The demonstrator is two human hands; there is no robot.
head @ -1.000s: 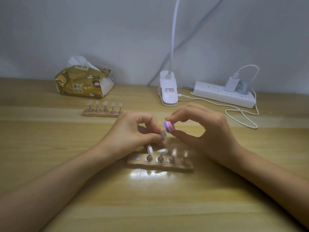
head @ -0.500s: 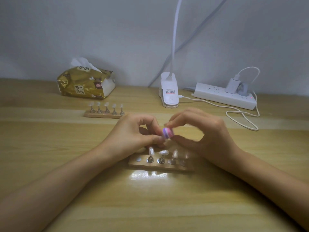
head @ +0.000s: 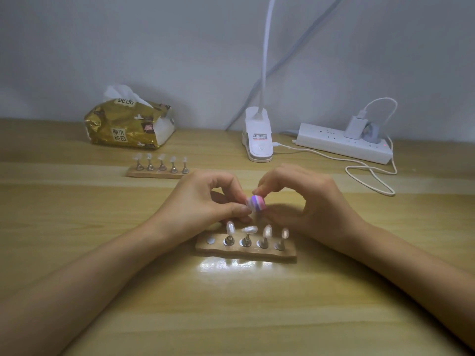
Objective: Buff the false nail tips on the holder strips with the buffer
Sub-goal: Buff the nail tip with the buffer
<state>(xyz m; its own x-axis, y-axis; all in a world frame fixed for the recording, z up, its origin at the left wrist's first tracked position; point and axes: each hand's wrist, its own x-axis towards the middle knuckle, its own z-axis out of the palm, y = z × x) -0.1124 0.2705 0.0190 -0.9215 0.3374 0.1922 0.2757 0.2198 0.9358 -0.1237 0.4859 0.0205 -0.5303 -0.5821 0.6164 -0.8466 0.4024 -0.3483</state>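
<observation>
Right hand [head: 316, 201] pinches the buffer [head: 257, 203] against a tip [head: 248, 203] pinched in the left hand [head: 200, 201], apparently taken from the vacant slot on the strip [head: 244, 251] for steadier buffing.

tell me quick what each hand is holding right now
left hand: pinches a small nail tip, mostly hidden by its fingers
right hand: pinches the pink-and-purple buffer

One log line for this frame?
buffing | right hand: pinches buffer | left hand: holds nail tip | near strip: four tips
</observation>
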